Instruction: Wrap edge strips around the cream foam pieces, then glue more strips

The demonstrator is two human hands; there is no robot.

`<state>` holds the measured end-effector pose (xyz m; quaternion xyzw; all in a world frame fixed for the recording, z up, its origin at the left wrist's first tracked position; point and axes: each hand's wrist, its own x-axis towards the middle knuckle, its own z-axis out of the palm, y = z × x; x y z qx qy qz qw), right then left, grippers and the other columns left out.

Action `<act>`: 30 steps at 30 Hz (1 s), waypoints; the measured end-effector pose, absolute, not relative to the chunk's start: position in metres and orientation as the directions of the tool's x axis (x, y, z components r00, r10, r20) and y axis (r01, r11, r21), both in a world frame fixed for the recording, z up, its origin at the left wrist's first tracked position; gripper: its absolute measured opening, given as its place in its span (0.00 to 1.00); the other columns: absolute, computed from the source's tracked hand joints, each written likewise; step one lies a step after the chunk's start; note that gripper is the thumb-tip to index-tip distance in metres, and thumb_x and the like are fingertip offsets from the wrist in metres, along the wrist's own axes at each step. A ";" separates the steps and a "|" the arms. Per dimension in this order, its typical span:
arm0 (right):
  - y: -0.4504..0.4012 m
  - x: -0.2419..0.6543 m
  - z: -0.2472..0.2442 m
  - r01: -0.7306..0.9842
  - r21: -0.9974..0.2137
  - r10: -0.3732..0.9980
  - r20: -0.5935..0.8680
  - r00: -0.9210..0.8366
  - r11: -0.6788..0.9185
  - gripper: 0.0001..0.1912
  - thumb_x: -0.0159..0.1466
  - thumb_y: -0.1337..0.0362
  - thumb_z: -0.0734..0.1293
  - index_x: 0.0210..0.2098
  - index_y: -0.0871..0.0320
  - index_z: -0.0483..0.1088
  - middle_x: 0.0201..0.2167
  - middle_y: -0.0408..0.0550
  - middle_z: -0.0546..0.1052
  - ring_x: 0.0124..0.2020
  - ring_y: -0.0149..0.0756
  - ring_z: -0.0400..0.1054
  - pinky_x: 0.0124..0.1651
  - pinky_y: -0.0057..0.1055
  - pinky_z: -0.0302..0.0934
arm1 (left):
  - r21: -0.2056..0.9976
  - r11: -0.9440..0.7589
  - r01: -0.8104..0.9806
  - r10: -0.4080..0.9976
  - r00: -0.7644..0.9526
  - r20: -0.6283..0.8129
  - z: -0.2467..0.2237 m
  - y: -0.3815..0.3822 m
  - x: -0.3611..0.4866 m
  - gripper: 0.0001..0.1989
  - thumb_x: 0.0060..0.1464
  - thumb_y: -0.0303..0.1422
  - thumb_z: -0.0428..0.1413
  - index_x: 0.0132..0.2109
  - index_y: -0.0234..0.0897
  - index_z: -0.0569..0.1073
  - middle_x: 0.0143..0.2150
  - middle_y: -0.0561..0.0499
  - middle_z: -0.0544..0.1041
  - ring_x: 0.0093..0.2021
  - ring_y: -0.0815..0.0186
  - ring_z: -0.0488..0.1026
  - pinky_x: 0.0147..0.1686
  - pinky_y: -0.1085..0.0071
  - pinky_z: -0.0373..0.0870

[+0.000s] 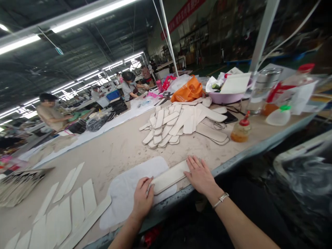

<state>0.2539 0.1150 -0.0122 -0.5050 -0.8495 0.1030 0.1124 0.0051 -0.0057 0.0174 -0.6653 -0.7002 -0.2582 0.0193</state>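
A long off-white padded strip (169,177) with a rounded end lies on a pale cloth (135,176) near the table's front edge. At the strip's left end, my left hand (143,197) has its fingers curled and its thumb against the end, pinching it. My right hand (201,173) rests palm down over the right end, fingers stretched out flat and thumb on the near side. Beyond the cloth is a loose heap of similar strips (178,121). More flat strips (64,214) are laid out in rows to the left.
A glue bottle with a red cap (241,129) and a white squeeze bottle with a green tip (279,116) stand at right. Behind the heap are an orange bag (188,90) and a purple basin (225,97). Stacked pieces (20,186) lie far left. Co-workers stand across the table.
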 end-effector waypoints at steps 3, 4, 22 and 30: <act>0.115 0.254 -0.017 0.840 -0.261 0.879 0.109 -0.464 0.476 0.33 0.64 0.50 0.48 0.63 0.62 0.48 0.65 0.47 0.48 0.66 0.43 0.36 0.64 0.48 0.31 | 0.266 -0.178 0.947 0.954 0.100 0.282 0.029 0.003 0.044 0.24 0.59 0.37 0.45 0.61 0.33 0.58 0.63 0.41 0.58 0.63 0.56 0.53 0.60 0.57 0.56; 0.115 0.254 -0.018 0.842 -0.250 0.878 0.113 -0.466 0.479 0.33 0.64 0.50 0.49 0.63 0.62 0.48 0.65 0.47 0.48 0.66 0.43 0.36 0.64 0.48 0.32 | 0.236 -0.213 0.948 0.963 0.163 0.215 0.030 0.007 0.056 0.28 0.59 0.39 0.45 0.63 0.32 0.54 0.65 0.42 0.53 0.65 0.55 0.47 0.61 0.56 0.53; 0.116 0.254 -0.005 0.863 -0.208 0.883 0.011 -0.469 0.461 0.33 0.64 0.49 0.47 0.64 0.60 0.46 0.66 0.46 0.45 0.66 0.41 0.36 0.64 0.46 0.32 | 0.003 -0.302 0.953 0.953 0.302 0.006 0.007 -0.051 -0.002 0.37 0.58 0.47 0.43 0.66 0.34 0.36 0.68 0.44 0.41 0.67 0.57 0.40 0.62 0.57 0.45; 0.059 0.195 0.027 0.703 -0.353 0.757 0.021 -0.653 0.617 0.35 0.64 0.45 0.49 0.64 0.59 0.45 0.66 0.48 0.44 0.66 0.42 0.31 0.64 0.48 0.28 | 0.009 -0.321 0.947 0.945 0.320 0.060 -0.014 -0.047 -0.010 0.39 0.55 0.48 0.45 0.66 0.35 0.40 0.67 0.45 0.42 0.66 0.54 0.41 0.61 0.55 0.46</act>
